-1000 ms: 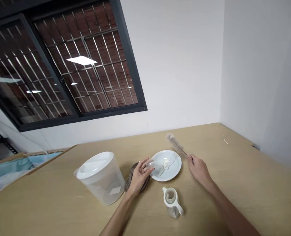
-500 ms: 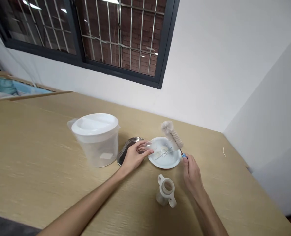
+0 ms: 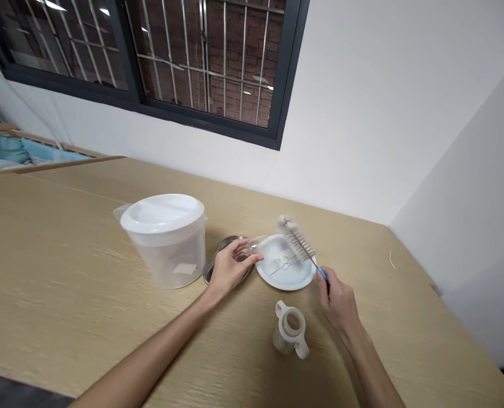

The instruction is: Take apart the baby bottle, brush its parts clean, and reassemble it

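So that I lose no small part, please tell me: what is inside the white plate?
In the plate lie a thin rod and at least one small round piece. The brush covers its far right part, so anything directly behind it cannot be seen.

I'm seeing their left grip (image 3: pixel 229 267) just left of the plate (image 3: pixel 289 285), thumb (image 3: pixel 250 260) facing curled fingers (image 3: pixel 237 245); right grip (image 3: pixel 339 297) totally balled up just right of it.
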The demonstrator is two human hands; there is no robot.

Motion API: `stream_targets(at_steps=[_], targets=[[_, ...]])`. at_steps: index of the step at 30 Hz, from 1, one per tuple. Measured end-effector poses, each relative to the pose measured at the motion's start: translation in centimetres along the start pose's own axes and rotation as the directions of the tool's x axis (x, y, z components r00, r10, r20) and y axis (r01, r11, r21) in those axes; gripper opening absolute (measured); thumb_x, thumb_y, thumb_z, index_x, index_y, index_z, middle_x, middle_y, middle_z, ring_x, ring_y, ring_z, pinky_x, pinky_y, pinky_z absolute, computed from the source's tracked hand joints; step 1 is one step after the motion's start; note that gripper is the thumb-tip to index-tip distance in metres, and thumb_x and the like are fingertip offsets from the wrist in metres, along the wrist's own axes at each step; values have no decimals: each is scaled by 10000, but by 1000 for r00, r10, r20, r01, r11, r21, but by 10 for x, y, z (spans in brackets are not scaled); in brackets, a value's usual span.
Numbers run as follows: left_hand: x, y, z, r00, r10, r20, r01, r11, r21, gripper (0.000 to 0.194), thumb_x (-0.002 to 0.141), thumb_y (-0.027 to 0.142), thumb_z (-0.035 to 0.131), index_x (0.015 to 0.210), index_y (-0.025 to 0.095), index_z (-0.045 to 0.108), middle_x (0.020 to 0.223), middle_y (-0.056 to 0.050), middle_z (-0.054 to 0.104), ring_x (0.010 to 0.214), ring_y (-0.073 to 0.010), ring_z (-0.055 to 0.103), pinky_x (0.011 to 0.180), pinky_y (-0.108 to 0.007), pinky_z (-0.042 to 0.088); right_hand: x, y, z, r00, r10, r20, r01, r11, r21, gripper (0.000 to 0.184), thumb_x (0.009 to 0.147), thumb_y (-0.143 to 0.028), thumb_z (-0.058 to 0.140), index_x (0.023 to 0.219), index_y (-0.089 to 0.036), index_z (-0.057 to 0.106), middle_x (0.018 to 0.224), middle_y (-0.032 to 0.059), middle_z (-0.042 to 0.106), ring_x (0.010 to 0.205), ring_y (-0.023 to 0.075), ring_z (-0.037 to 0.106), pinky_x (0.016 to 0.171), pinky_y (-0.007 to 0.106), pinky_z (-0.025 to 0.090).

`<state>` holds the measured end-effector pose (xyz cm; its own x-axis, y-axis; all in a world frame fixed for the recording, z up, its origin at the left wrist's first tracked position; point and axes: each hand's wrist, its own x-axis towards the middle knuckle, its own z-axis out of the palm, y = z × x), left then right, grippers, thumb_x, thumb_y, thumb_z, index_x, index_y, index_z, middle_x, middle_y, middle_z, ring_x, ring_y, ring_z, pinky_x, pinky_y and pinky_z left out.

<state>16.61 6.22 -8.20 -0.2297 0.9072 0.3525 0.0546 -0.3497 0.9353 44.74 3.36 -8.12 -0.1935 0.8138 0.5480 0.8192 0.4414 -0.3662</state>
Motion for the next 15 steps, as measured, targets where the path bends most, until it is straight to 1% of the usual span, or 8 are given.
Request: stream_targets(at_steps=[2,5,7,8,10,12,15], targets=[[1,-2,0,1000,-1,-10,1,1000,-9,610,642,425,879,1130,130,663,1100,-136,745,907,-256,723,882,-401,571,-1,-2,-1,999,12,-33,-10,999,46,449,1044,-473,280,1089,-165,604,708,46,648,552,167,574,565,262,370],[1,-2,0,1000,6,-24,-7,1000,-25,596,625,407,888,1109,134,671,1085,-126,747,918,-254,717,858,-379,576,-3,-7,2,997,-68,46,66,996,62,414,1047,-436,293,1054,-177,616,709,41,648,573,159,581,572,253,356],[0,0,1,999,16,-30,-17,999,-36,583,626,397,887,1099,132,672,1092,-126,744,929,-251,713,855,-373,575,-3,-9,4,994,-85,75,83,996,28,406,1050,-415,291,1034,-182,623,757,57,672,623,168,610,570,256,339],[-1,1,2,999,18,-29,-19,999,-39,576,629,393,885,1097,132,671,1102,-128,741,939,-250,711,861,-373,573,-3,-9,5,995,-78,61,77,997,17,403,1051,-408,292,1029,-179,623,763,60,676,625,168,612,561,257,328],[-3,3,3,1000,19,-24,-20,999,-49,565,636,384,881,1094,133,666,1121,-131,735,964,-251,706,880,-378,569,-3,-8,7,997,-76,-10,77,996,37,388,1052,-394,305,1021,-163,615,723,48,658,570,153,579,541,257,312],[-4,5,5,1000,25,-19,-26,998,-50,556,635,375,881,1085,134,661,1097,-127,739,968,-252,704,889,-384,566,-4,-8,7,991,-124,-55,128,989,77,349,1051,-371,332,1003,-157,604,661,15,612,510,129,522,529,251,305],[-6,5,6,999,40,-19,-41,998,-51,544,634,364,882,1075,140,657,1065,-116,741,979,-254,703,911,-393,561,-4,-9,9,980,-199,-30,201,976,84,292,1048,-331,363,975,-164,592,633,-15,569,493,116,485,527,247,297]])
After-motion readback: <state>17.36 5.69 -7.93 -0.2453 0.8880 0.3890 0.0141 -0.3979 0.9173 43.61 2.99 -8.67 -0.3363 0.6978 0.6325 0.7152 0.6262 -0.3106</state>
